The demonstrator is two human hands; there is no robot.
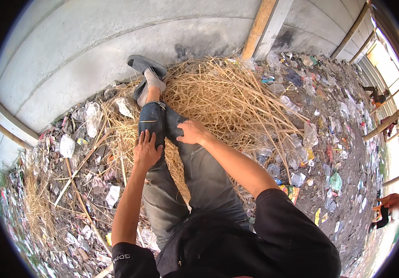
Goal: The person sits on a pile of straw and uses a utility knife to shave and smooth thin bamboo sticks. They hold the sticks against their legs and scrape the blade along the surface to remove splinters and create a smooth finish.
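My left hand (147,150) lies with fingers spread on the worn dark trousers (208,171), just below one knee. Beside it my right hand (193,132) rests on the other lower leg, its fingers pointing left and partly bent over the cloth. Neither hand holds anything that I can see. The legs stretch forward and cross near the ankles. A grey sock (153,79) and a dark slide sandal (147,65) show at the feet, near the wall. A single straw (148,121) lies across the trouser leg beyond my left hand.
Dry straw (213,97) is heaped under and beside the legs. Plastic bags and scraps (296,153) litter the ground around. A grey panel wall (93,41) stands ahead, with a wooden post (258,28) against it. Other people (387,208) are far off at the right.
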